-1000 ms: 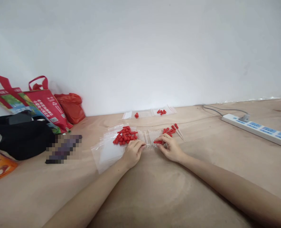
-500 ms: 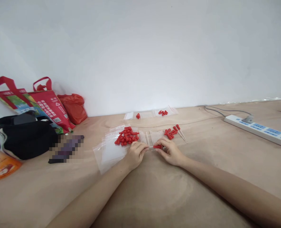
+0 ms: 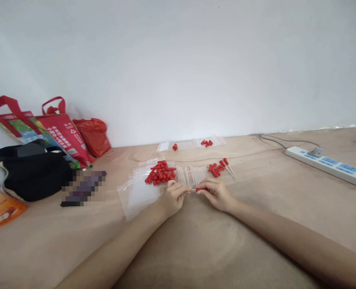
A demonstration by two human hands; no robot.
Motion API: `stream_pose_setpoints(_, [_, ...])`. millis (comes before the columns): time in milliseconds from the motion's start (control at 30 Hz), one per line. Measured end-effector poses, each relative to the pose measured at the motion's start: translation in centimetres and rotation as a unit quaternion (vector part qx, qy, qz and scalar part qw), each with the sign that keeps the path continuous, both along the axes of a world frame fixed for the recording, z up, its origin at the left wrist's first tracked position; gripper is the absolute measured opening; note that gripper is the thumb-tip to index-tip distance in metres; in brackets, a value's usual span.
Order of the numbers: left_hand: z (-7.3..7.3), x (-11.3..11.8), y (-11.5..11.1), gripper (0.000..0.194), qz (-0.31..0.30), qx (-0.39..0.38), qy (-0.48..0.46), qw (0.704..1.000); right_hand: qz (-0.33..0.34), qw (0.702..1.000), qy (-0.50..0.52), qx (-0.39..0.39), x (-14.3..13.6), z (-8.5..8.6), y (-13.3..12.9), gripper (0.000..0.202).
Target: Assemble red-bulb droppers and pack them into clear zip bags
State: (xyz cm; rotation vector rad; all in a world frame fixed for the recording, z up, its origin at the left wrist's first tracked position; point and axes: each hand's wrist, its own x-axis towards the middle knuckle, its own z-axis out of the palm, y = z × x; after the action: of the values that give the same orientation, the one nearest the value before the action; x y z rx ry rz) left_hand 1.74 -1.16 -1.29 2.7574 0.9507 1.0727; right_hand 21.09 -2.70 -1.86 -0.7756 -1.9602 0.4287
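Down at the near edge of the work, on the light brown wood-grain table [image 3: 196, 249], both hands are basically meeting in the middle. The left hand [image 3: 173, 197] comes in from the lower left, fingers pinched narrow around one end of a thin clear tube [image 3: 193, 190]. The right hand [image 3: 218, 195] leans in from the other side, palm side turned inward, with thumb and fingers closed on a small red rubber-looking bulb [image 3: 202, 189]. Tube and bulb are lined up end to end now, so those two parts read as one line; can't tell how far the tube goes in, fingers are in the way.

Just past the fingertips there's a row of thin clear tubes [image 3: 199, 174] lying side by side. Left of that, a heap of red bulbs [image 3: 160, 173] sits on overlapping clear zip bags [image 3: 138, 196]. To the right, a smaller bunch of red bulbs [image 3: 215, 170], plus two tubes already wearing red tops [image 3: 226, 161] and splayed outward.

Farther back, near the pale wall [image 3: 196, 72], clear packaging [image 3: 221, 140] lies flat with a few more red bulbs [image 3: 206, 143] on or in it, not sure which.
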Motion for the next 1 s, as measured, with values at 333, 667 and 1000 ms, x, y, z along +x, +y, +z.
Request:
stream_pose_setpoints(333, [0.2, 0.2, -0.8, 0.021, 0.012, -0.004, 0.024, 1.000, 0.002, 0.997, -0.062, 0.043, -0.1, -0.3, 0.1, 0.013])
stream_pose_setpoints(667, [0.5, 0.6, -0.7, 0.017, 0.040, 0.055, 0.014, 0.998, -0.083, 0.990, -0.107, 0.033, 0.5, -0.2, 0.6, 0.010])
stream_pose_setpoints(1000, [0.5, 0.0, -0.9, 0.019, 0.036, 0.071, 0.000, 0.997, -0.048, 0.991, -0.119, 0.048, 1.2, -0.1, 0.6, 0.010])
